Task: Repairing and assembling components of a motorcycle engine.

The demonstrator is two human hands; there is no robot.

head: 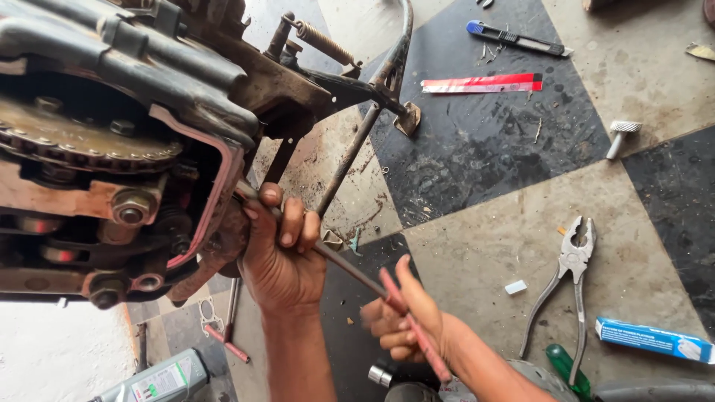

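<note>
Right hand (406,316), lowest at six o'clock, is closed around the red handle of a long screwdriver (350,269); left hand (279,249) pinches its dull steel shaft near the tip at the engine case (112,149) edge — nine o'clock. Keep the tip flat along that pinkish gasket seam — greasy, pitted metal slips.

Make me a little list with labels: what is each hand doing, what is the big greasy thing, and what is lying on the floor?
Left hand: fingers wrapped round the shaft of a long screwdriver, near its tip
Right hand: grips the screwdriver's red handle
Tip: at the edge of the engine, by the pink gasket
Engine: greasy, cover off, chain and sprocket showing
Floor: black and grey tiles
On floor: pliers, utility knife, blue box
</note>
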